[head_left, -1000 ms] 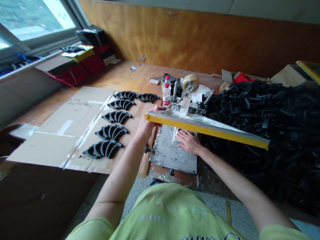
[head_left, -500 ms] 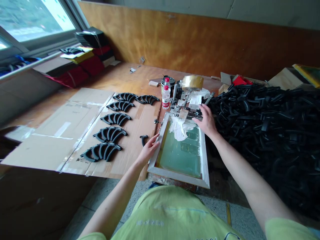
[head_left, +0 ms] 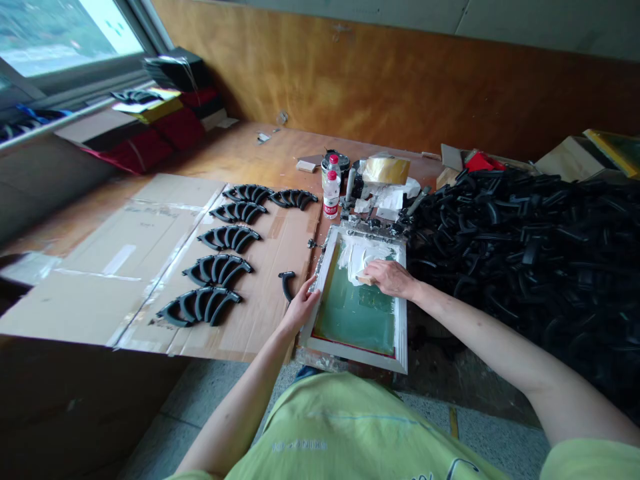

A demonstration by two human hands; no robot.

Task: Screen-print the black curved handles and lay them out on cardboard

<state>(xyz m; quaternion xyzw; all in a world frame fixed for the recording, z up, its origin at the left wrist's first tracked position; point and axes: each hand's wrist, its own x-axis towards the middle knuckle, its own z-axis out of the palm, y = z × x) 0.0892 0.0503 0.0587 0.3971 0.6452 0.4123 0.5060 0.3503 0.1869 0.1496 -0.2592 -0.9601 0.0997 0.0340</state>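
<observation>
A screen printing frame with a green mesh lies before me, white ink smeared over its upper part. My right hand is closed around a small beige squeegee, pressed to the mesh at the lower end of the ink. At the frame's left edge, my left hand grips the rim with thumb and fingers. Just left of that hand, a single curved black plastic part lies on the cardboard sheet. The frame's far end meets a metal hinge clamp.
Fanned rows of black curved parts lie on the cardboard. Beyond the frame stand two red-capped bottles and a roll of tape. A large heap of black parts rises at the right. Red boxes sit back left.
My right hand has come from the frame's far right corner onto the mesh and taken hold of the squeegee. The frame's near right corner has shifted slightly left. My left hand stays at the rim.
</observation>
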